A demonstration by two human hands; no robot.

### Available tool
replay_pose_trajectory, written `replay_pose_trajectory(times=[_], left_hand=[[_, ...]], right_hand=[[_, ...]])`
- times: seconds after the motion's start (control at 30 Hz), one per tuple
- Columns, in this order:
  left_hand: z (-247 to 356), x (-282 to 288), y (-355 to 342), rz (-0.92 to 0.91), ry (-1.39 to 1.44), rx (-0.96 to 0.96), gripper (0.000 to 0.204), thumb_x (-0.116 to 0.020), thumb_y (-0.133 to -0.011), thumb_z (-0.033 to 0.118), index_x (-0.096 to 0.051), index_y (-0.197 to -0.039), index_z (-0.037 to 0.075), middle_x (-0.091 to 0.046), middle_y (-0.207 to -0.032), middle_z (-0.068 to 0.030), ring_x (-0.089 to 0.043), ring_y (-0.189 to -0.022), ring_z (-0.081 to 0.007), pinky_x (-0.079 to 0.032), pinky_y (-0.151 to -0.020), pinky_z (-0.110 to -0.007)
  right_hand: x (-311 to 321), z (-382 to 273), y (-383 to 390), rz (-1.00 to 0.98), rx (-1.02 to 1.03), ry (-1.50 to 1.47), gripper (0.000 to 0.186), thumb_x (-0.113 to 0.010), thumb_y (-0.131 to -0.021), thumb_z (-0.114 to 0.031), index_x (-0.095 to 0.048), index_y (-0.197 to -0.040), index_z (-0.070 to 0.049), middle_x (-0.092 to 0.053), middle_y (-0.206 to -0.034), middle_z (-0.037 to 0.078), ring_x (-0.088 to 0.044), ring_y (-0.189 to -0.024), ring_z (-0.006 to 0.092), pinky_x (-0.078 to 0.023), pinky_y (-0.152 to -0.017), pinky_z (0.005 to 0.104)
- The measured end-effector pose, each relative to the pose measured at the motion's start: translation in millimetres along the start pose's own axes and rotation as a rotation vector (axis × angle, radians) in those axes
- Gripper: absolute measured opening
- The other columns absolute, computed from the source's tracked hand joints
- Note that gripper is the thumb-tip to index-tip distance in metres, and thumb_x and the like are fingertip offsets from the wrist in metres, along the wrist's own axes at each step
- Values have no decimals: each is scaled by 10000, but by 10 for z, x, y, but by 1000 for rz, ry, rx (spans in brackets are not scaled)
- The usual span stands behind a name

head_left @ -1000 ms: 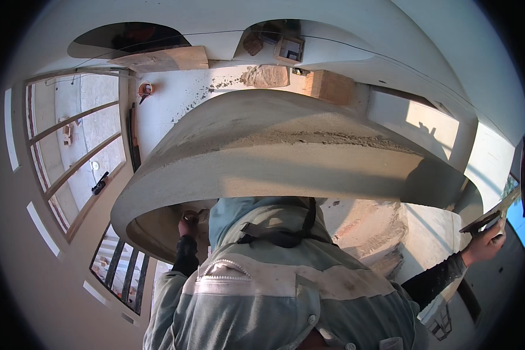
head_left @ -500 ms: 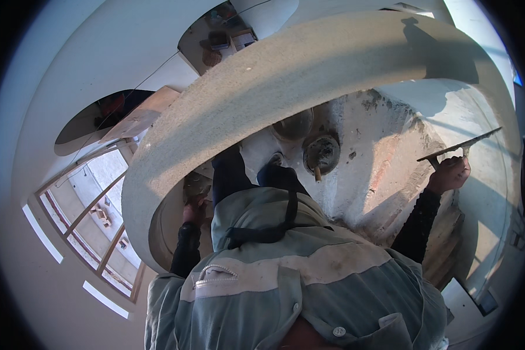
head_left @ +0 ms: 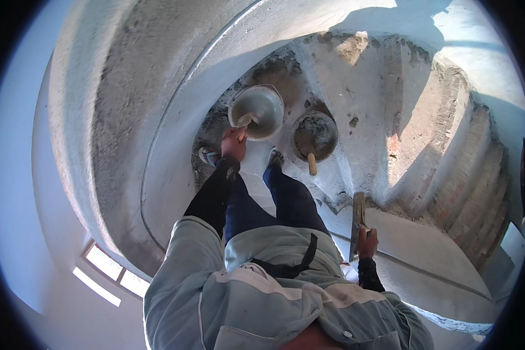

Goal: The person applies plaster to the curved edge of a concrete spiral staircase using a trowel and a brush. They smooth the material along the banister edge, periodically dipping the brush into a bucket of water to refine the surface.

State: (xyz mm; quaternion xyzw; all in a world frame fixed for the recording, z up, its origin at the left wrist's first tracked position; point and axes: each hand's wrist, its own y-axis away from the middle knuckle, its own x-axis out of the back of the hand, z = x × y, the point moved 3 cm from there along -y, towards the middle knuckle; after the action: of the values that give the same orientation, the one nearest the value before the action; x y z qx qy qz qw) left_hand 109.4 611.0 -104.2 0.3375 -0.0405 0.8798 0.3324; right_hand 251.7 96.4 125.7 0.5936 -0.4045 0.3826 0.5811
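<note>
My left hand holds a small tool, perhaps a brush or trowel, by its handle over a metal bucket with murky water in it. My right hand, lower down to the right, is closed on a long flat float, seen nearly edge-on. Beside the bucket stands a round pan of wet grey mix, with a wooden-handled tool in it. Both vessels stand on rough landing near my sandalled feet.
A curved plastered parapet arcs around the left and top. Winding rough steps descend or rise along the right, with exposed brick in places. A small window shows at the lower left, and a smooth slab lies by my right hand.
My view has tilted down from the parapet to the landing. My left hand has moved forward and up over the bucket. My right hand has lowered, bringing the float down beside my leg.
</note>
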Motion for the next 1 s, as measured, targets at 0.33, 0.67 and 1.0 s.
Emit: replay_pose_trajectory(times=[0.33,0.67,1.0], left_hand=[[-870,-1529,-962,-528,-730,63,332,-639,-840,216,-622,-1168,163,-642,-1027,-109,-626,-964,-321,-499,-846,-425],[222,-911,-511,-197,175,226,377,-632,-862,356,-674,-1070,44,-672,-1014,-196,-650,-953,-330,-496,-838,-405],[2843,2962,482,-70,1298,-59,391,-521,-976,232,-507,-1219,-74,-583,-1205,-211,-621,-1064,-283,-517,-934,-383]], right_hand=[[-555,647,566,-228,-228,31,463,-613,-850,-413,-506,-770,30,-571,-710,209,-559,-655,345,-436,-628,439],[-217,139,-228,-49,-67,-64,398,-604,-860,-382,-535,-907,7,-615,-783,219,-613,-734,374,-463,-670,439],[1873,-2775,-1262,459,646,-701,323,-549,-939,-299,-552,-1023,13,-550,-853,71,-491,-761,150,-432,-703,316]])
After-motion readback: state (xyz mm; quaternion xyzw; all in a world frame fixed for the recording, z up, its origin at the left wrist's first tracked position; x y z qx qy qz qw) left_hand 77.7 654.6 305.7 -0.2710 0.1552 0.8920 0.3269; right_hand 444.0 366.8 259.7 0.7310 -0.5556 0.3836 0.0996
